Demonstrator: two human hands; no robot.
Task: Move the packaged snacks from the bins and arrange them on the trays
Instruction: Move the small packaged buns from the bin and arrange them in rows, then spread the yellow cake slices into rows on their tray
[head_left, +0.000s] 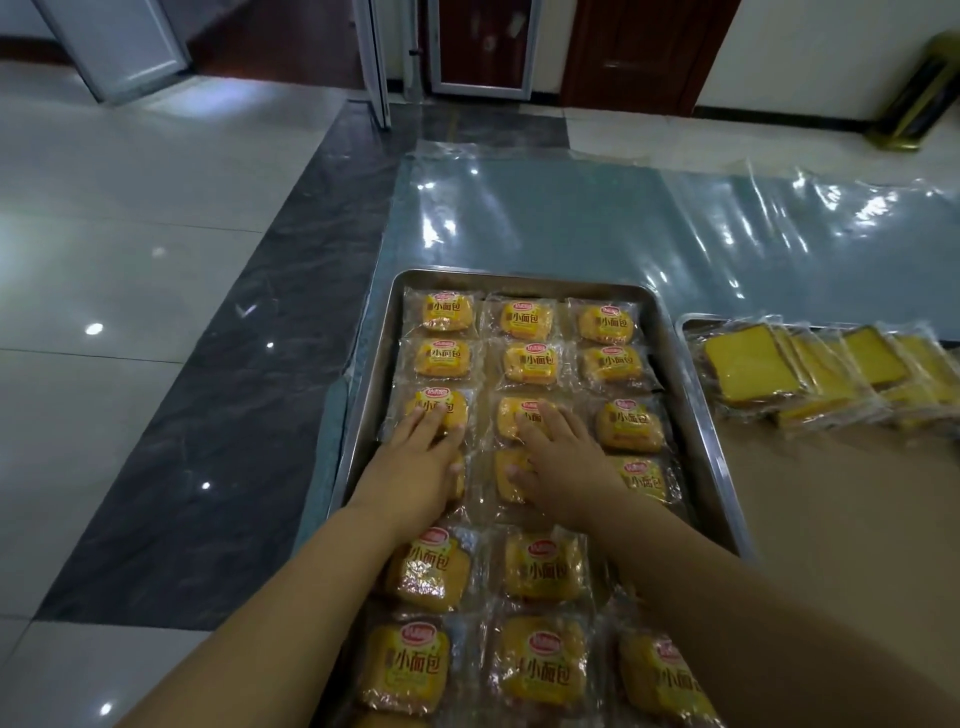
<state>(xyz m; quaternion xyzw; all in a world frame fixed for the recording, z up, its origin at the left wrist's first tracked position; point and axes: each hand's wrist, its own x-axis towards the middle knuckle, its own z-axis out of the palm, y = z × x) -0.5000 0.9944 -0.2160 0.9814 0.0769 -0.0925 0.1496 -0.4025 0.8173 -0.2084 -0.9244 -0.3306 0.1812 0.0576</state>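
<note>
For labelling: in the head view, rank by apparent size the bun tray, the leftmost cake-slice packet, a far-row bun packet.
1. bun tray
2. leftmost cake-slice packet
3. far-row bun packet
Last two lie similarly far.

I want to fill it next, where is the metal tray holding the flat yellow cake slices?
In the head view, the metal tray with clear-wrapped yellow cake slices lies far right, beside the big steel tray of small bread packs.
</note>
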